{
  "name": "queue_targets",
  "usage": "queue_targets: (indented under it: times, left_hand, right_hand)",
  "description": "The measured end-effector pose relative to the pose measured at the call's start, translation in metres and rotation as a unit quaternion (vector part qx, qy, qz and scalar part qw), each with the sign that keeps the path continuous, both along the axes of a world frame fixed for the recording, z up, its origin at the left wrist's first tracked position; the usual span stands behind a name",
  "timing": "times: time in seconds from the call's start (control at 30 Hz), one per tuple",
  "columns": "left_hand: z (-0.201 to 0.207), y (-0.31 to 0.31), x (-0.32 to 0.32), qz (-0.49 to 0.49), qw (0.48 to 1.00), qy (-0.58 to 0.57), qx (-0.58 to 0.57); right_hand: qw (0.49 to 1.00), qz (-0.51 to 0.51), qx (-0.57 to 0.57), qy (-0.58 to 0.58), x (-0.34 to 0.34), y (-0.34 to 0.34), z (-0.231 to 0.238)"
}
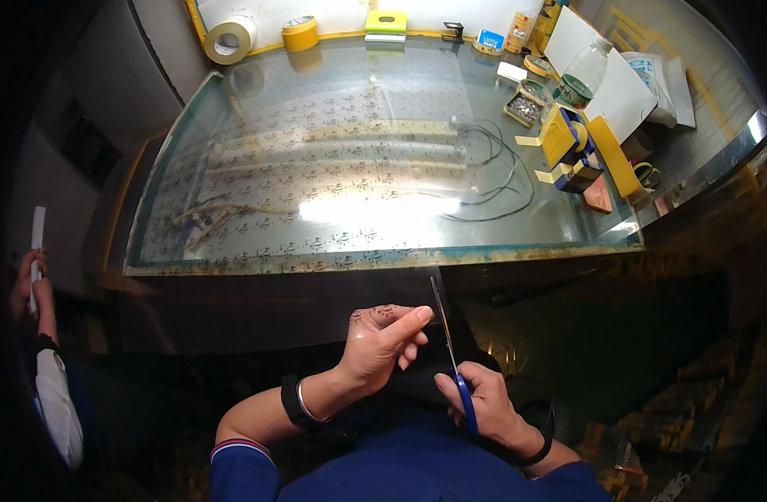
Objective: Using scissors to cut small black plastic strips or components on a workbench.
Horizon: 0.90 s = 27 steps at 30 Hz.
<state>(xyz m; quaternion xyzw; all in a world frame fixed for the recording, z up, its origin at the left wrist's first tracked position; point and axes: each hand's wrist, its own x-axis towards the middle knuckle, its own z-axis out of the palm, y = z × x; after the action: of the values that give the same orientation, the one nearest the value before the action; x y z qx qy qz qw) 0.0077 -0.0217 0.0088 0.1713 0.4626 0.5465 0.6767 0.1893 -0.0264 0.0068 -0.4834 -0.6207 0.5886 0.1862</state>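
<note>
Transparent patterned film (pixel 266 167) pinched in the left hand (pixel 373 351), fingers closed, the right hand's (pixel 490 403) curled round blue-handled scissors (pixel 462 386) alongside, trimming apparently underway, much seemingly left uncut!

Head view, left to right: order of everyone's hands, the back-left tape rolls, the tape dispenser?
Other person's hands, white tape roll, yellow tape roll, wearer's left hand, right hand with blue-handled scissors, yellow-and-blue tape dispenser.

along the far edge of the glass table (pixel 450 258) sit a white tape roll (pixel 247 32), a yellow tape roll (pixel 300 38) and a lime-green hole punch (pixel 387 23). at right, a clear jar (pixel 586 69), a yellow-and-blue tape dispenser (pixel 561 138) and an open container (pixel 520 119) of shiny bits, perhaps pins.
</note>
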Motion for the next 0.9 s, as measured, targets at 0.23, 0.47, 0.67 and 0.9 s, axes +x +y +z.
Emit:
queue_targets:
  times: [0.23,0.47,0.67,0.9]
  left_hand:
    - [0.002,-0.003,0.006,-0.008,1.0,-0.006,-0.003]
    - [0.001,-0.005,0.007,-0.012,1.0,-0.006,-0.004]
    - [-0.003,-0.006,0.006,-0.025,0.999,-0.025,0.005]
    - [-0.001,-0.012,0.013,-0.031,0.999,-0.029,-0.002]
  right_hand:
    - [1.0,-0.008,0.029,-0.001,-0.001,0.003,-0.005]
    - [0.999,-0.005,0.043,-0.016,-0.001,0.001,-0.003]
    - [0.999,-0.02,0.042,-0.008,-0.003,0.003,-0.008]
    - [0.995,-0.017,0.102,-0.002,-0.003,0.008,-0.016]
